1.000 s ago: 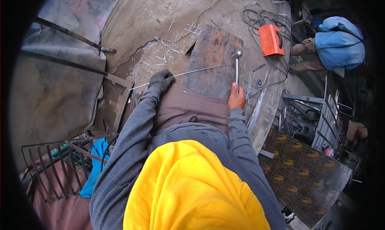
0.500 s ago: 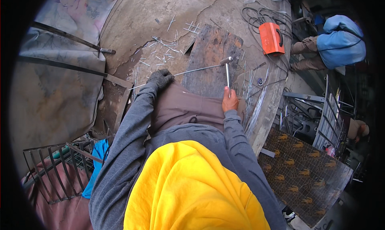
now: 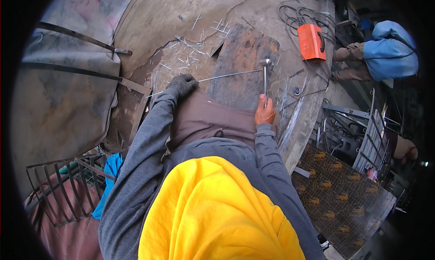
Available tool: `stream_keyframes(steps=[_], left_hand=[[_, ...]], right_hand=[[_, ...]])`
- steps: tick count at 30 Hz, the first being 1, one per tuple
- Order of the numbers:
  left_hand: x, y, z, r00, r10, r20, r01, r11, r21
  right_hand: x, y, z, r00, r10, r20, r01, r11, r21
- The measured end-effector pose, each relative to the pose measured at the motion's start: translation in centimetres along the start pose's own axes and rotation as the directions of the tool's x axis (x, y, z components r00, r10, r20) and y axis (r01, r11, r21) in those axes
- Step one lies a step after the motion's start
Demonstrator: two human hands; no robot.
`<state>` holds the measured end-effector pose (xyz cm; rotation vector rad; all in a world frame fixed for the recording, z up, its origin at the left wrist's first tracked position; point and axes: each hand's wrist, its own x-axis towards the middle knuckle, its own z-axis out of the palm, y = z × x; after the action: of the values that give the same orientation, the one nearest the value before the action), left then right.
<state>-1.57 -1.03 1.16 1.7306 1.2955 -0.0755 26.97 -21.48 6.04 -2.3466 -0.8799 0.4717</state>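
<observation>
With the bare right hand [image 3: 264, 111] gripping a steel hammer [image 3: 265, 74] whose head meets the thin steel rod [image 3: 226, 75] lying across the rusty steel plate [image 3: 242, 65], a glancing blow could kick the rod loose from the gloved left hand [image 3: 182, 84] pinching its end just left of the plate.

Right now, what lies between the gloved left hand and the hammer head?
In the head view, only the thin metal rod spans from left hand to hammer head, over the rusty plate.
</observation>
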Motion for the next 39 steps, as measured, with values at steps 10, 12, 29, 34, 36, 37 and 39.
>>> stream_keyframes(steps=[10, 12, 29, 34, 36, 37, 39], left_hand=[[-0.5, -0.3, 0.9, 1.0, -0.006, -0.016, 0.004, 0.996, -0.088], [-0.6, -1.2, 1.1, 0.999, 0.008, -0.044, -0.013, 0.993, -0.114], [-1.8, 0.9, 2.0, 0.986, -0.004, -0.169, 0.006, 1.0, 0.012], [-2.2, 0.3, 2.0, 0.983, 0.006, -0.182, 0.0, 0.999, 0.032], [-2.2, 1.1, 1.8, 0.983, 0.03, -0.182, -0.02, 0.998, 0.058], [-2.3, 1.1, 1.6, 0.983, 0.016, -0.185, -0.007, 0.999, 0.05], [-2.1, 1.2, 1.4, 0.982, 0.012, -0.187, -0.003, 0.999, 0.049]], right_hand=[[0.0, -2.0, -1.1, 0.998, -0.013, -0.057, 0.014, 1.0, 0.027], [-0.2, -3.2, -1.6, 0.995, -0.054, -0.086, 0.059, 0.997, 0.055], [-1.6, 0.2, 0.1, 0.997, -0.08, 0.005, 0.08, 0.997, -0.003], [-2.1, -1.9, -0.6, 0.998, 0.002, 0.061, -0.005, 0.999, 0.047], [-1.4, 0.3, -0.1, 0.995, -0.012, 0.095, 0.017, 0.999, -0.051], [-1.2, 0.0, -0.1, 0.99, -0.027, 0.141, 0.047, 0.989, -0.143], [-1.0, -0.5, -0.9, 0.99, -0.006, 0.139, 0.02, 0.995, -0.102]])
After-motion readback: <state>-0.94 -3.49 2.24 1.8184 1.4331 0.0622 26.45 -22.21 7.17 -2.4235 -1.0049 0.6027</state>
